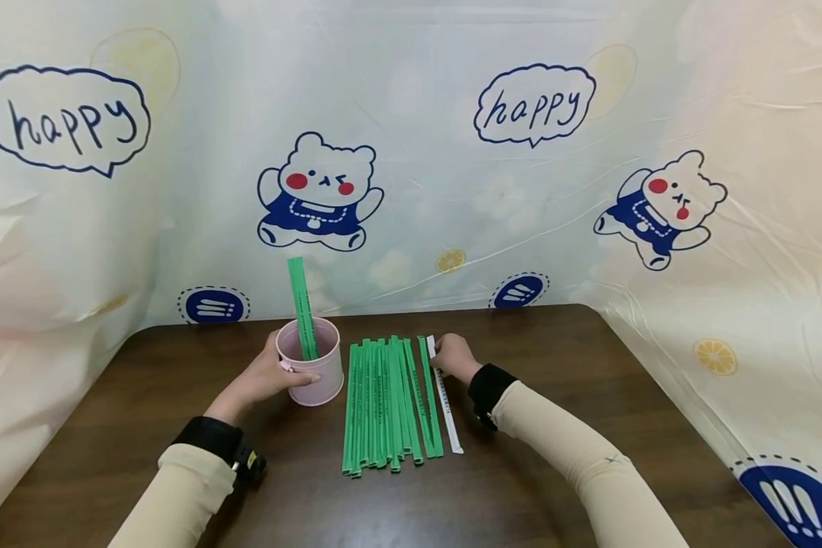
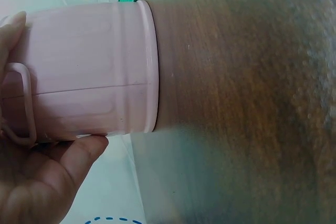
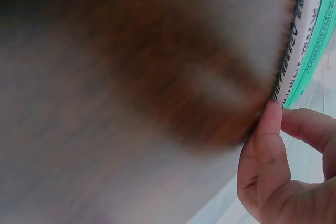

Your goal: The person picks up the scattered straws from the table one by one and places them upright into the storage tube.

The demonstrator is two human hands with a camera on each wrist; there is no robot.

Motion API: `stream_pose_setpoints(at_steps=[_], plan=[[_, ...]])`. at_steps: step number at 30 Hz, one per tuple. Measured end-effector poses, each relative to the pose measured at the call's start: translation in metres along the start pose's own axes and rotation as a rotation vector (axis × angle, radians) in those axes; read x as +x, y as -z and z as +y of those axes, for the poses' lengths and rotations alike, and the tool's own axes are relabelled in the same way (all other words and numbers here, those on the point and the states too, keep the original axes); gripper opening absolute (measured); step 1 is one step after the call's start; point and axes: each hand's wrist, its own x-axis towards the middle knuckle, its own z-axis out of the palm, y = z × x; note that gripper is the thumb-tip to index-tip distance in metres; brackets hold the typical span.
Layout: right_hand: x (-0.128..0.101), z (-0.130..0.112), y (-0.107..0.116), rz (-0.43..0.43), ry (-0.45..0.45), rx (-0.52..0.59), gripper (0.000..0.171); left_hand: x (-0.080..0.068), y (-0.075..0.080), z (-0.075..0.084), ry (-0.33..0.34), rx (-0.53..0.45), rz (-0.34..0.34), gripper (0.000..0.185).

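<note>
On the left, my left hand grips a small pink bucket standing upright on the table. Its thumb lies along the front of the wall, and a wire handle shows beside the fingers in the left wrist view. Green wrapped straws stick up out of the bucket; how many is unclear. To the right of a row of several green wrapped straws, my right hand pinches the far part of a white wrapped straw. Dark print runs along that wrapper in the right wrist view.
Everything stands on a brown wooden table. A pale curtain with bear drawings hangs behind the table's far edge and along its sides. The green row lies between the bucket and the white straw.
</note>
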Motion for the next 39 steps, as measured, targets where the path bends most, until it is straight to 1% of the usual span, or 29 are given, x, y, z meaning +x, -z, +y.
stream_pose_setpoints(at_steps=[4,6,8,9,10,12,13,14,16,18,19,20,21,25,29,32,39], plan=[[0.004,0.001,0.003,0.007,-0.032,0.002,0.058,0.0,0.0,-0.001,-0.01,0.0,0.0,0.11],[0.004,0.0,0.005,0.019,-0.054,0.009,0.05,0.0,0.0,-0.001,-0.015,-0.003,0.001,0.11],[0.006,0.0,0.008,0.025,-0.085,0.032,0.029,0.0,0.0,-0.001,-0.016,-0.004,0.002,0.11],[0.007,-0.001,0.009,0.023,-0.103,0.045,0.013,0.0,0.0,-0.001,-0.014,-0.006,0.004,0.11],[0.009,0.0,0.011,0.023,-0.114,0.061,0.005,0.0,0.0,0.0,-0.014,-0.005,0.003,0.11],[0.014,0.002,0.015,0.026,-0.11,0.079,0.03,0.001,0.001,0.0,-0.01,0.001,0.002,0.11],[0.015,0.002,0.018,0.021,-0.099,0.088,0.033,0.001,0.001,0.0,-0.008,0.003,0.002,0.11],[0.025,0.01,0.017,0.024,-0.064,0.107,0.033,0.002,0.001,0.0,-0.009,0.007,0.0,0.11],[0.035,0.015,0.019,0.03,-0.048,0.111,0.036,0.002,0.001,0.0,-0.004,0.007,0.0,0.111],[0.037,0.012,0.023,0.046,-0.035,0.118,0.036,0.002,0.001,0.0,-0.002,0.005,-0.001,0.111],[0.04,0.01,0.024,0.052,-0.043,0.128,0.036,0.002,0.001,0.0,-0.004,0.003,-0.001,0.111],[0.041,0.007,0.026,0.061,-0.052,0.136,0.035,0.002,0.001,0.0,-0.006,0.002,-0.002,0.111],[0.034,-0.005,0.03,0.072,-0.077,0.126,0.035,0.002,0.001,-0.001,-0.005,-0.001,0.0,0.111],[0.023,-0.025,0.041,0.13,-0.022,0.096,0.033,0.001,0.001,-0.001,-0.003,0.0,-0.001,0.112],[0.024,-0.037,0.053,0.151,0.043,0.063,0.035,0.001,0.001,-0.002,0.006,0.005,-0.001,0.112],[0.027,-0.047,0.063,0.17,0.075,0.066,0.036,0.001,0.001,-0.002,0.004,0.007,0.001,0.112],[0.028,-0.082,0.088,0.262,0.138,0.103,0.038,0.0,0.001,-0.001,-0.009,-0.004,-0.002,0.111]])
